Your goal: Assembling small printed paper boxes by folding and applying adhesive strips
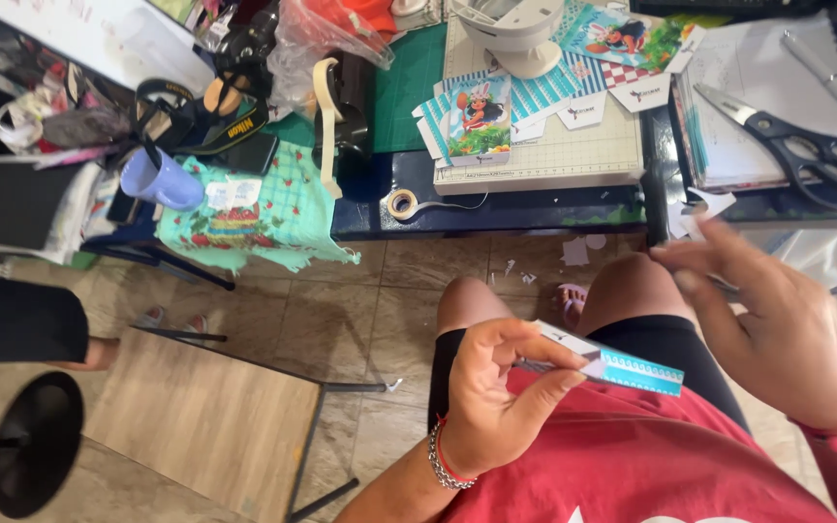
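Observation:
My left hand (498, 392) is over my lap and pinches a folded paper piece (622, 369) with a teal patterned edge and white back. My right hand (767, 320) hovers just to the right of it at knee height; its fingertips are pressed together around something small and thin that I cannot make out. I sit with my knees (622, 291) in black shorts in front of a dark blue table (496, 213). Several printed teal cards with a cartoon picture (479, 118) lie on a cutting mat (573, 145) there.
Black scissors (806, 145) lie on a paper stack at the right. A tape roll (401, 202) sits at the table's edge. A purple cup (161, 180) and teal cloth (254, 218) are at left. A wooden board (205, 416), a black stool (36, 441) and paper scraps are on the tiled floor.

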